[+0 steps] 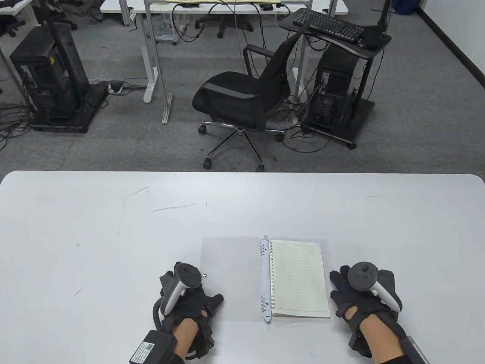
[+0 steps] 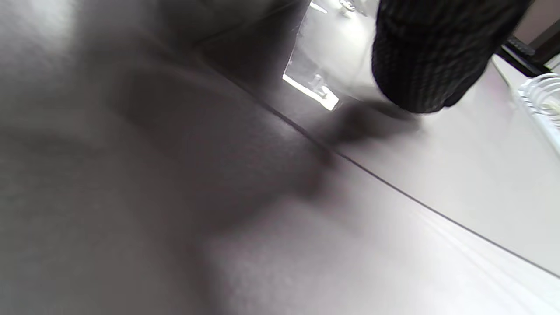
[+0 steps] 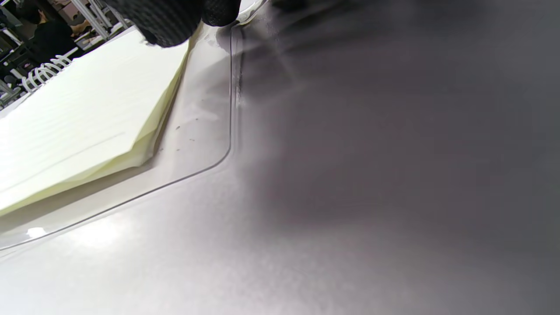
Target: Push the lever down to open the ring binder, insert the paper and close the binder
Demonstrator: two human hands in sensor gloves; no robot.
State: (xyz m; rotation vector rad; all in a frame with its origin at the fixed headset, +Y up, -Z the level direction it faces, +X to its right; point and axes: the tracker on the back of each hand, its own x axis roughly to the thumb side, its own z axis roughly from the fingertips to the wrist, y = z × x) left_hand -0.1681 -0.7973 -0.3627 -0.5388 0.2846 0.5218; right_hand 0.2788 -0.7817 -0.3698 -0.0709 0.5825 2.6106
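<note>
1. The binder (image 1: 265,280) lies open and flat near the desk's (image 1: 94,235) front edge, a little right of the middle.
2. Its clear left cover (image 1: 231,280) is spread on the desk; the white ring spine (image 1: 266,278) runs front to back down the binder's middle.
3. A stack of lined paper (image 1: 299,278) sits on the right cover, its holes at the rings. Whether the rings stand apart or joined cannot be told.
4. The left hand (image 1: 189,299) rests at the front left corner of the left cover, fingers relaxed and gripping nothing; in the left wrist view a gloved fingertip (image 2: 431,57) hangs just over the cover.
5. The right hand (image 1: 360,294) lies on the desk just beside the right cover's outer edge, fingers loosely spread and holding nothing. The right wrist view shows its fingertips (image 3: 175,19) at the far edge of the paper; whether they touch it cannot be told.
6. Beyond the desk's back edge stand a black chair (image 1: 246,94) and computer towers (image 1: 49,87) on the carpet.
</note>
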